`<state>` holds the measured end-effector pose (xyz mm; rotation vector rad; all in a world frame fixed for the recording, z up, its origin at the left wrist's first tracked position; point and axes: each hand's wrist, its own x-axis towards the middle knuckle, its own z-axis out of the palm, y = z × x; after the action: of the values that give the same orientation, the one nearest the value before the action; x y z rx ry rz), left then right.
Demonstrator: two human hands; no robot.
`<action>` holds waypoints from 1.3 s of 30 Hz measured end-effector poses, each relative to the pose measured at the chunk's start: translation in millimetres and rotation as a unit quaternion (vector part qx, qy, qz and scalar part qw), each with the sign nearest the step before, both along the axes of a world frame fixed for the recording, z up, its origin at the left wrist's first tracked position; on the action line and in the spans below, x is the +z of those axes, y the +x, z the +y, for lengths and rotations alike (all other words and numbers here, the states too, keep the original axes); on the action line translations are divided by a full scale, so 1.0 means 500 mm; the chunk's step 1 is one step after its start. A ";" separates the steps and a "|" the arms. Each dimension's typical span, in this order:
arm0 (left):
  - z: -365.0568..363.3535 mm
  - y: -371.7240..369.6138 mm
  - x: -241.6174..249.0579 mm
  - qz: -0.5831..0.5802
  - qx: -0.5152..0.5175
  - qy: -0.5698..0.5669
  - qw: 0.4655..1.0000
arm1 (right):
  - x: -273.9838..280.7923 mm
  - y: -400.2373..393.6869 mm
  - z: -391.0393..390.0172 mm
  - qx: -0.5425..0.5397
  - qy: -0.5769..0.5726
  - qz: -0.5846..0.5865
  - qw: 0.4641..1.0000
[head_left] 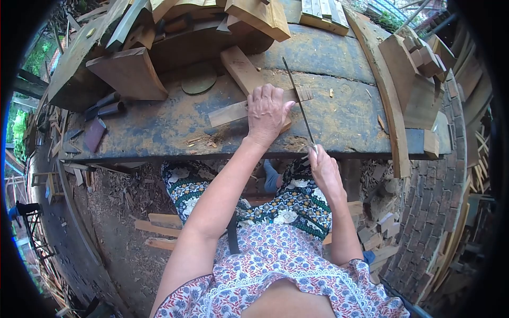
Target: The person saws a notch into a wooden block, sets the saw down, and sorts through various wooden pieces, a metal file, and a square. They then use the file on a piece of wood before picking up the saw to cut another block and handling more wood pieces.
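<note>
My left hand (266, 114) bears down on a flat wooden strip (229, 114), its fingers curled over the strip. The strip lies across a longer wooden block (241, 69) on the bench. Several narrow notches show at the strip's right end. My right hand (324, 172) is closed round the near end of a long, thin, dark blade (298, 98) at the bench's front edge. The blade slants away from me and crosses the notched end. Its handle is mostly hidden in my fingers.
The worn workbench (344, 116) carries stacked wood pieces at the back left, a round disc (199, 78), and dark cylindrical tools (110, 109). A reddish block (95, 134) lies at the left. A long plank (379, 90) runs along the right, with boards beyond it. Offcuts litter the ground.
</note>
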<state>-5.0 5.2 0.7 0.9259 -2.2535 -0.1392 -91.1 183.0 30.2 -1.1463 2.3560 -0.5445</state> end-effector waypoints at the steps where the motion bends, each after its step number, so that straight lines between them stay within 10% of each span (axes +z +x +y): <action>1: -0.001 0.000 0.000 0.007 -0.001 -0.006 1.000 | -0.007 -0.003 -0.010 0.003 -0.002 0.013 1.000; 39: -0.003 0.000 -0.002 -0.003 0.005 -0.001 1.000 | -0.001 0.006 0.008 -0.006 0.005 -0.012 1.000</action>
<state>-4.9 3.8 -0.1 0.9377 -2.2542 -0.1297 -88.2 187.2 29.6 -1.1165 2.3442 -0.5471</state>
